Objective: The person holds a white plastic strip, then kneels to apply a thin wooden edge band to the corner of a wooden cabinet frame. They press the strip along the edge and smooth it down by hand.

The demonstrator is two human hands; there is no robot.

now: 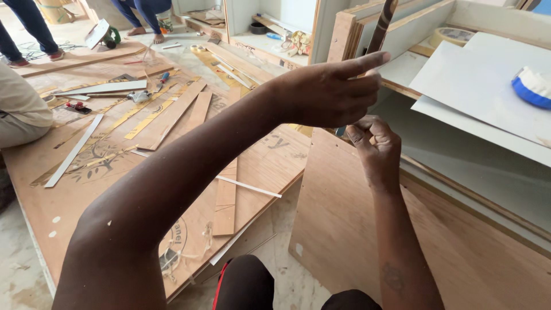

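My left hand [330, 92] is raised at the middle of the view, fingers curled and the index finger stretched to the right. It is closed around a dark brown wooden stick [383, 23] that rises up and right, out of the top of the frame. Just below it, my right hand [376, 146] is a closed fist with the thumb pressed on the fingers; nothing shows inside it. Both hands hover over the upper edge of a plywood panel [356, 229] that leans in front of me.
A large plywood sheet [74, 189] on the floor carries several wooden strips [172, 115] and a white strip [74, 150]. White laminate sheets [476, 80], a tape roll [453, 35] and a blue-and-white object [532, 86] lie to the right. A seated person [20, 112] is at the left edge, and other people's legs [28, 28] stand beyond.
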